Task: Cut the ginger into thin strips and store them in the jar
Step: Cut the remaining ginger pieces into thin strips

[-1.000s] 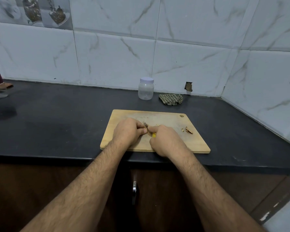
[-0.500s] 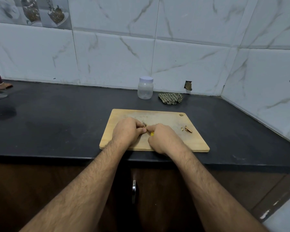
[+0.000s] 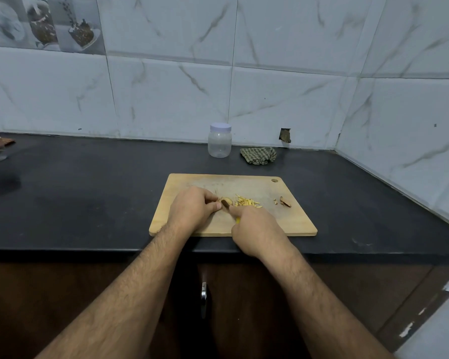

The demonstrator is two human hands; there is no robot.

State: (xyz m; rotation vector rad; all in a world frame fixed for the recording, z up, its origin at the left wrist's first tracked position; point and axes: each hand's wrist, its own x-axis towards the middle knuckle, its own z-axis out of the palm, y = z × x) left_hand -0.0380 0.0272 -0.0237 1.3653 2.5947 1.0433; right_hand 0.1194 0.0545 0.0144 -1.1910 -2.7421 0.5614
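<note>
Since half a second ago the right hand (image 3: 257,229) has drawn back toward the worktop (image 3: 88,198) edge, uncovering a small heap of ginger strips (image 3: 246,202) on the cutting board (image 3: 290,221). Left hand (image 3: 192,209): fingers curled, pinning the ginger piece (image 3: 225,200) down. Right hand: fingers wrapped round a yellow-handled knife (image 3: 226,204), blade at the piece. Jar (image 3: 219,141) lidded, upright behind the board, beside a checked cloth (image 3: 258,156). Peel scraps (image 3: 284,202) near the board's right edge.

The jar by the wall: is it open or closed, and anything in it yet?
Closed and empty: the jar stands upright, its pale lid on, its clear body showing nothing inside.
</note>
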